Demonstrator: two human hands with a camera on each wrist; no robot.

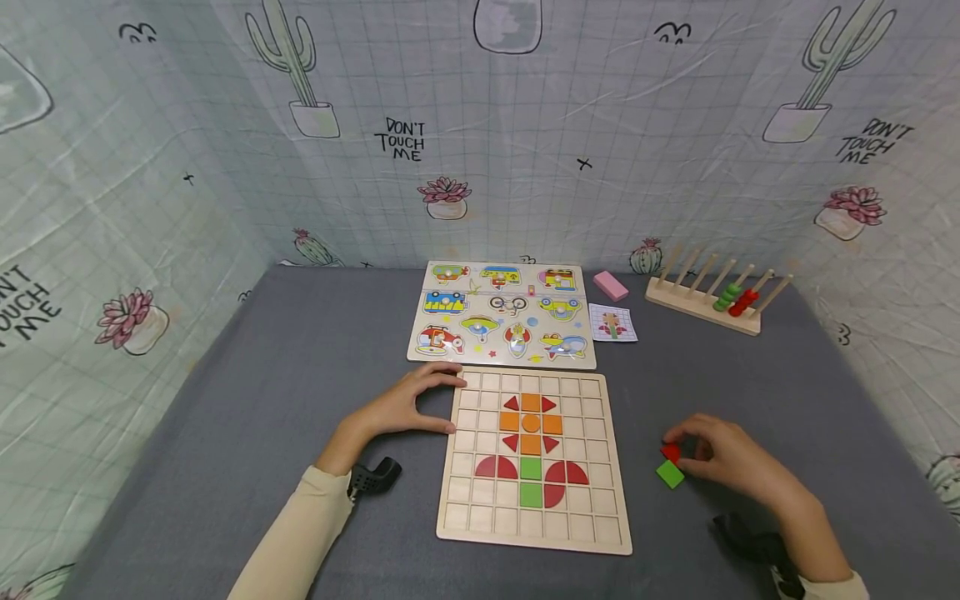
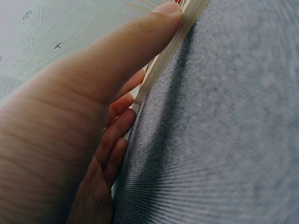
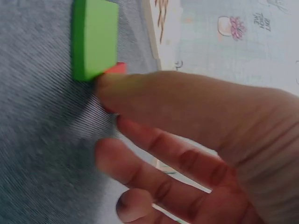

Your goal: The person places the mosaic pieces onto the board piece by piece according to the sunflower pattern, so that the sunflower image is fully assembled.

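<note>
A wooden grid board (image 1: pixel 607 500) lies flat, bearing an inlaid figure of orange squares, an orange circle, red triangles, red quarter-rounds (image 1: pixel 556 495) and two green squares (image 1: pixel 530 469). My left hand (image 1: pixel 412 404) rests at its upper left edge, thumb and fingers spread; in the left wrist view the thumb (image 2: pixel 140 35) lies along the board's side. Right of the board, my right hand (image 1: pixel 738 462) pinches a small red piece (image 1: pixel 671 453) between thumb and forefinger, its shape partly hidden. A loose green square block (image 3: pixel 100 39) lies right beside that piece on the grey cloth.
Behind the board lies a vehicle peg puzzle (image 1: pixel 495 333). Beside it are a pink block (image 1: pixel 611 286) and a small picture card (image 1: pixel 612 323). A wooden peg rack (image 1: pixel 701 307) with green and red beads stands at the back right, near the printed curtain (image 1: pixel 525 108).
</note>
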